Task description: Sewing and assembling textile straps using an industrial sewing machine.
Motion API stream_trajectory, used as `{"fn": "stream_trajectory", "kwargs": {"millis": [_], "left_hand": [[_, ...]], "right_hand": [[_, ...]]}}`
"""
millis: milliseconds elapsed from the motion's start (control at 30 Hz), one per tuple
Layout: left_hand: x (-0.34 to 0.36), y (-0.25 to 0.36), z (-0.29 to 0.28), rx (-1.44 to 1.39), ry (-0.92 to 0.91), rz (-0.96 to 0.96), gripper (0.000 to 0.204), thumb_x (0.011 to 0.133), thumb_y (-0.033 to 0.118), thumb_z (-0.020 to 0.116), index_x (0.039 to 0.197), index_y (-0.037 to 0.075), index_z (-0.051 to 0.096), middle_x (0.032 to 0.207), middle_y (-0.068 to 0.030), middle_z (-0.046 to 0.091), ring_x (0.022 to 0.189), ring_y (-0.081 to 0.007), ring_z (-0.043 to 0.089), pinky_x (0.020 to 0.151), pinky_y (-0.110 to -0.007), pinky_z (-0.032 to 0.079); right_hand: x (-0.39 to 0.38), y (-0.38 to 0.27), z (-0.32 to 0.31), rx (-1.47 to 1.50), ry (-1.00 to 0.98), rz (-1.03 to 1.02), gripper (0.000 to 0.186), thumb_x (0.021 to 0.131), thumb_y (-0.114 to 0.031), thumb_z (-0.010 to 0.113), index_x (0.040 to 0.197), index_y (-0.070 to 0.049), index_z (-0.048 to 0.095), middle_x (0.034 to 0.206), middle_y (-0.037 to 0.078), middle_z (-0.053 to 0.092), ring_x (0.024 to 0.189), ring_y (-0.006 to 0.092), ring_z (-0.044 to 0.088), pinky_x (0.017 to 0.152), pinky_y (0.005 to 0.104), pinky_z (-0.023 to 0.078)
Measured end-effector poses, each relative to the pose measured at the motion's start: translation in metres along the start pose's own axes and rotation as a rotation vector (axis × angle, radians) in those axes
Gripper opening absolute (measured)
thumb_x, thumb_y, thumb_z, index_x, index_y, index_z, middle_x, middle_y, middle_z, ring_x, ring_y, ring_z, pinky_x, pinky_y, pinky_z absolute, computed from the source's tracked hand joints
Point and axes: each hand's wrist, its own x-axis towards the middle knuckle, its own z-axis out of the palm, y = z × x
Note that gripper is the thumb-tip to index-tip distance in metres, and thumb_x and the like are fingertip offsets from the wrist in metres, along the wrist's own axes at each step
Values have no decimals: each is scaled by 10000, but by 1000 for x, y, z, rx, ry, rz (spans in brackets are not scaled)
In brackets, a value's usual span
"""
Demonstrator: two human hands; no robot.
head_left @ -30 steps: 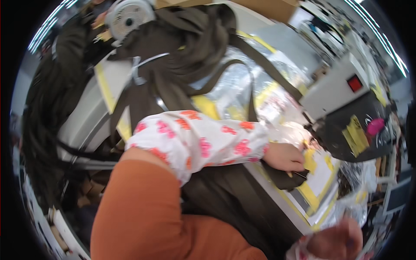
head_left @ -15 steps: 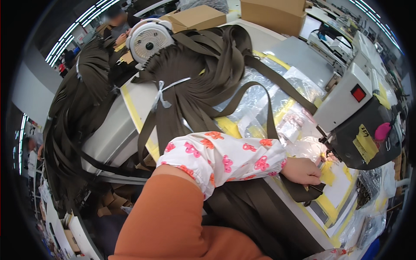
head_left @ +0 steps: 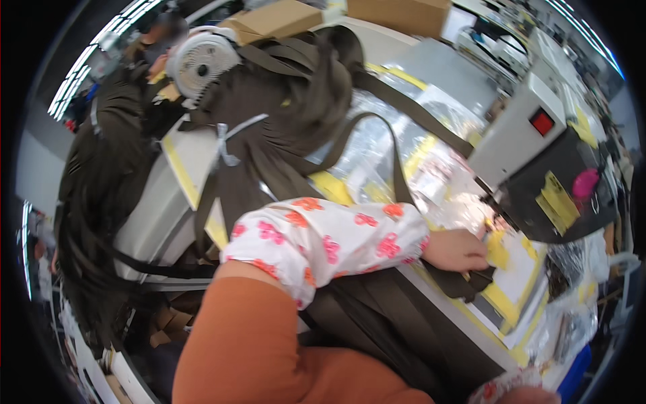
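Cluttered worktable point(head_left: 461, 71): dark webbing strap point(head_left: 452, 284) lies near-left of the sewing machine point(head_left: 521, 135), left hand point(head_left: 459, 250) pinching it, right hand point(head_left: 530, 396) at near right, grip unclear; likely strap positioning, next move seemingly calling for steady alignment.

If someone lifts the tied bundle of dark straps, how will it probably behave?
The bundle is probably floppy, since its straps droop and curl. It may spread unevenly: the white tie gathers only one spot, leaving loops free.

White fan point(head_left: 203, 62) near brown cardboard box point(head_left: 277, 20).
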Motion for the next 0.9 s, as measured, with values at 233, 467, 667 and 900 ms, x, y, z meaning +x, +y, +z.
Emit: {"fn": "stream_trajectory", "kwargs": {"millis": [233, 467, 667, 900], "left_hand": [[2, 4, -1, -97, 104, -190, 239, 921, 207, 457, 840, -1, 541, 630, -53, 568, 590, -99, 563, 543, -247, 438], [3, 8, 2, -49, 151, -212, 205, 892, 182, 501, 812, 0, 551, 601, -104, 570, 554, -170, 588, 523, -297, 443], [2, 10, -6, -140, 75, -207, 200, 915, 161, 466, 852, -13, 545, 623, -33, 547, 566, -76, 523, 535, -220, 422], [3, 10, -13, -125, -20, -234, 205, 921, 177, 455, 862, 9, 558, 627, -31, 536, 581, -74, 498, 546, -212, 399]], "right_hand": [[-93, 91, -25, -430, -490, 938, 132, 773, -79, 611, 858, 15, 573, 709, 112, 568, 616, 182, 549, 575, 259, 429], [-119, 85, -19, -210, -478, 1432, 172, 855, -132, 544, 834, 37, 566, 607, 83, 542, 533, 103, 477, 493, 249, 389], [-123, 81, -20, -151, -442, 1459, 129, 859, -106, 520, 856, 22, 539, 586, 68, 525, 504, 92, 453, 472, 243, 371], [-128, 76, -15, -190, -379, 1354, 105, 860, -94, 510, 865, 10, 526, 570, 60, 506, 482, 88, 452, 450, 242, 360]]}}
